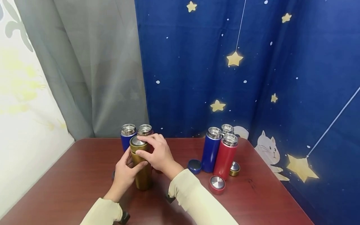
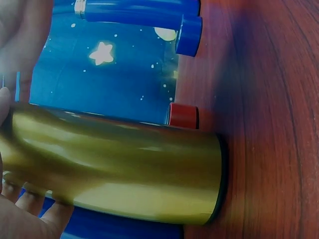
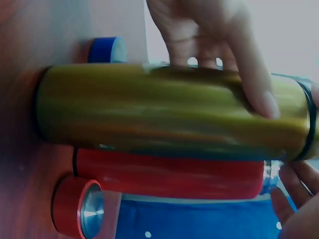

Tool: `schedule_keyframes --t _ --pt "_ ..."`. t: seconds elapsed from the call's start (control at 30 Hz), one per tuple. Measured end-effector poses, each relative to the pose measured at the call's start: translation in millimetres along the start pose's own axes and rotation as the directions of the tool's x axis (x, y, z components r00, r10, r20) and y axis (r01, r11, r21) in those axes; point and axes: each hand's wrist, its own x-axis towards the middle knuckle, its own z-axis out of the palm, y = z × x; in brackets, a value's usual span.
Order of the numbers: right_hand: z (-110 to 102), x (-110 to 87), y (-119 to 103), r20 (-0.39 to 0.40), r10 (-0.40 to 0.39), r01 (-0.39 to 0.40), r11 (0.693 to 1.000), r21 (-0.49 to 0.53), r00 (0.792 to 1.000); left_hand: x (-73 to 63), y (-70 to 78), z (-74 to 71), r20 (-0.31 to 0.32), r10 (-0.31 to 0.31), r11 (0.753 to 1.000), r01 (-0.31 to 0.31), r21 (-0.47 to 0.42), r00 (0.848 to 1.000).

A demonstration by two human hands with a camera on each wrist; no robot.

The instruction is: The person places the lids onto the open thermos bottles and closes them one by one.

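A gold thermos flask [image 1: 142, 175] stands upright near the middle of the table. My left hand [image 1: 123, 175] holds its body from the left, thumb in front and fingers behind. With my right hand [image 1: 158, 153] I grip its gold lid [image 1: 138, 141], which has a silvery top and sits on the neck; thumb and fingers lie round it. In the right wrist view the left hand [image 3: 209, 30] wraps the upper body. Close behind are a blue flask [image 1: 127, 140] and a red flask [image 3: 169, 174], both lidless, partly hidden by the gold one and my hands.
At the right stand a blue flask [image 1: 211, 153], a red flask [image 1: 225, 157] and a mostly hidden flask [image 1: 227, 129], all uncapped. Around them lie a blue lid [image 1: 194, 166], a red lid [image 1: 217, 184] and a gold lid [image 1: 234, 168]. Curtains hang behind the table [image 1: 70, 187].
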Motion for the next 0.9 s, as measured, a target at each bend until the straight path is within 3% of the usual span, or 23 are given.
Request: schedule_keyframes --t 0.27,0.4,0.5,0.57,0.63,0.73,0.83,0.9 --pt "17.3 -4.3 -3.8 -0.228 -0.043 0.024 0.996 -0.085 0.973 -1.1 4.8 -1.4 0.007 0.019 1.0 -0.019 0.008 1.0" --pt "20.2 -3.7 -9.6 -0.228 0.011 -0.03 0.996 -0.079 0.974 -1.0 5.4 -4.2 0.017 0.013 1.0 -0.013 0.003 1.0" --pt "14.3 0.3 -13.2 -0.096 0.105 -0.103 0.994 0.025 0.99 0.3 4.3 -7.8 0.05 -0.013 1.0 0.013 0.002 0.999" --pt "6.6 4.8 -13.9 0.042 0.157 -0.161 0.979 0.126 0.987 1.8 2.9 -10.9 0.081 -0.031 1.0 0.031 -0.001 0.996" --pt "-1.9 9.6 -11.1 0.189 0.165 -0.206 0.954 0.218 0.968 3.9 1.4 -13.8 0.115 -0.034 0.999 0.036 -0.019 0.993" --pt "-12.4 15.2 -4.8 0.369 0.125 -0.268 0.891 0.366 0.921 7.2 -0.8 -17.7 0.164 -0.017 0.998 0.027 -0.059 0.986" --pt "-17.4 17.1 2.1 0.463 0.083 -0.317 0.832 0.455 0.883 8.9 -2.0 -21.6 0.208 0.004 0.995 0.016 -0.097 0.978" --pt "-19.2 17.0 5.0 0.489 0.078 -0.34 0.811 0.475 0.869 8.9 -2.3 -23.2 0.228 0.01 0.993 0.016 -0.114 0.974"
